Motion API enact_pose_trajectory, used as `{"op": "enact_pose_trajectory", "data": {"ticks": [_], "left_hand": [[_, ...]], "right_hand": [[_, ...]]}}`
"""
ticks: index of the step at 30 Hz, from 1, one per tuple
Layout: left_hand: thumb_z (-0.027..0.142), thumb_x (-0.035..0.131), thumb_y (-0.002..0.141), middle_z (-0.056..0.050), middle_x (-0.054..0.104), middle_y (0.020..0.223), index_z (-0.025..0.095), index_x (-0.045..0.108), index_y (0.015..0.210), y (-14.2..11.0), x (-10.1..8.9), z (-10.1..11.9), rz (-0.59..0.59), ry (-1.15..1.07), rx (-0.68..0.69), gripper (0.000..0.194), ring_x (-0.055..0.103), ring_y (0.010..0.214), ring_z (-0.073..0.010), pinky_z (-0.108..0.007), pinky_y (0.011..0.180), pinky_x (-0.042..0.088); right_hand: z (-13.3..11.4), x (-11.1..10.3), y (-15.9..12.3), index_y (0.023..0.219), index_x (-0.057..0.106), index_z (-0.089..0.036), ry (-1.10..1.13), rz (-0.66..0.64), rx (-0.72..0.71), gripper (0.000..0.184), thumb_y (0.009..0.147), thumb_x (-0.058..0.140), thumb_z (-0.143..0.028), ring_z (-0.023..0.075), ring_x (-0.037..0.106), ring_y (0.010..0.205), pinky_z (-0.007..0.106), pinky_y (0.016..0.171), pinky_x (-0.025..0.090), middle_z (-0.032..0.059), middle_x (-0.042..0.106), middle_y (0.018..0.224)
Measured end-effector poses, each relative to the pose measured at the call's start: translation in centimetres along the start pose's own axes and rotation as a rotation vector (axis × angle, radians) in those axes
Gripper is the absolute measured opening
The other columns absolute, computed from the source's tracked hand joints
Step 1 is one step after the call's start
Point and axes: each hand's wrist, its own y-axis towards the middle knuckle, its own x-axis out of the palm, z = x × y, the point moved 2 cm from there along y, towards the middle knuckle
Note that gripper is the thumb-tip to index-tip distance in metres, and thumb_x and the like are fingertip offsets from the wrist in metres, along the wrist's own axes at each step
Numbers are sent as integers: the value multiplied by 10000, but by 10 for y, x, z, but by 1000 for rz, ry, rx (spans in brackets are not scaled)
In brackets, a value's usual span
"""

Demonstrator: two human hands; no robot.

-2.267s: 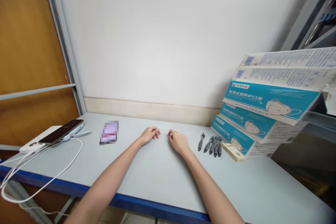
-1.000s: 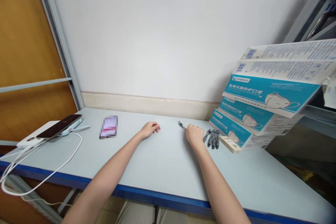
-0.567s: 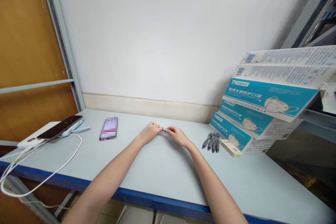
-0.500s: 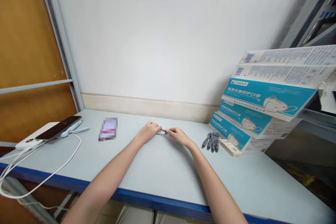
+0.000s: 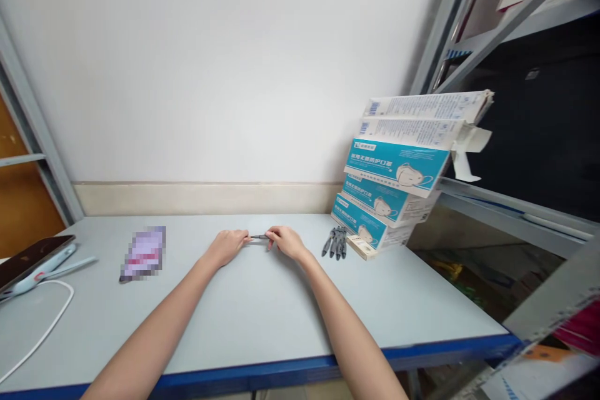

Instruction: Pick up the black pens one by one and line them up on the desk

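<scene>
My left hand point(image 5: 225, 245) and my right hand point(image 5: 285, 241) rest side by side on the pale table point(image 5: 262, 306), near its back edge. Between their fingertips runs a dark grey pen point(image 5: 259, 237), held level, each hand pinching one end. Several more grey pens point(image 5: 335, 242) lie in a small bunch on the table, a short way to the right of my right hand.
A leaning stack of teal and white mask boxes point(image 5: 398, 172) stands at the back right, with a small tan box point(image 5: 363, 247) at its foot. A blurred card point(image 5: 143, 254) lies to the left. A phone point(image 5: 28, 254) and white cable point(image 5: 40, 334) sit far left. Metal shelving point(image 5: 497, 25) rises on the right.
My right hand took one pen from the bunch and carried it left to my left hand, which now grips its other end. The view has swung to the right.
</scene>
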Motion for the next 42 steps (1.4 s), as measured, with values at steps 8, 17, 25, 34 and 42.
{"op": "enact_pose_trajectory", "data": {"ticks": [8,17,25,34,42], "left_hand": [[377,289,912,-46,635,825,206,523,848,2,-1,1,-7,14,51,297,593,750,-173,-251,621,372],[364,287,915,-45,631,833,204,512,860,0,-2,4,-50,30,90,282,589,739,-167,-238,607,372],[354,278,918,-47,626,816,201,508,865,0,-1,5,-57,33,105,282,593,727,-173,-246,594,369],[388,261,916,-46,622,808,206,516,865,0,0,4,-56,9,104,318,590,723,-166,-242,612,380],[412,234,914,-46,640,822,210,511,859,0,1,-3,-45,19,72,348,594,723,-174,-249,608,368]], "right_hand": [[20,10,12,1044,592,-159,271,-120,-13,308,852,455,-356,84,498,532,220,596,405,22,656,786],[22,11,11,1044,593,-111,362,-225,5,312,860,448,-316,65,454,471,211,546,407,56,655,780],[23,13,12,1035,604,-104,367,-228,-5,332,870,424,-329,66,477,508,210,585,418,69,657,819],[19,14,10,1115,574,-129,331,-270,-37,344,851,461,-320,84,522,569,224,628,437,69,668,858],[19,0,7,948,680,-279,-21,-2,-26,211,774,566,-246,185,576,938,276,816,410,-5,668,995]]}}
